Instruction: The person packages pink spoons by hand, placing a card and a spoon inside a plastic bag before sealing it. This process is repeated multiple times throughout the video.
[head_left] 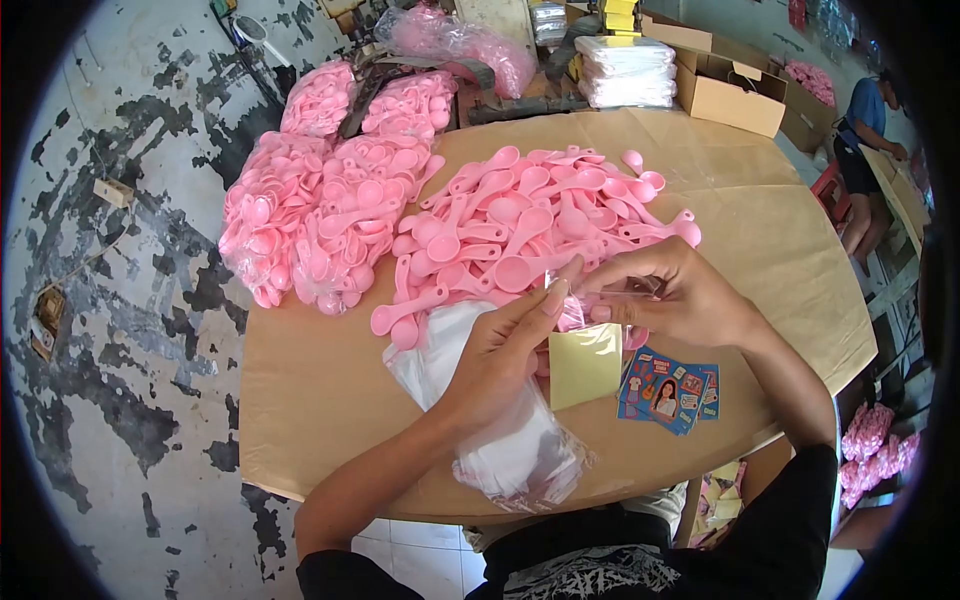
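Note:
Both hands meet over the near side of the pink spoon pile. My left hand (508, 338) pinches the upper edge of a small clear plastic bag, thumb against fingers. On the other side, my right hand (665, 292) has its fingers curled closed on the same bag's top. A pale yellow card (584, 368) hangs below the fingers, apparently inside the bag, with something pink showing above it. Loose pink measuring spoons (530, 215) are heaped just beyond the hands. Flat clear bags (525, 455) lie under my left forearm. Blue printed cards (668, 390) rest near my right wrist.
Large clear sacks of pink spoons (340, 220) stand at the table's left. Along the back are stacked clear packets (627, 72) and an open cardboard box (735, 95). Brown paper covers the table (780, 230). Another person (868, 150) works at the far right.

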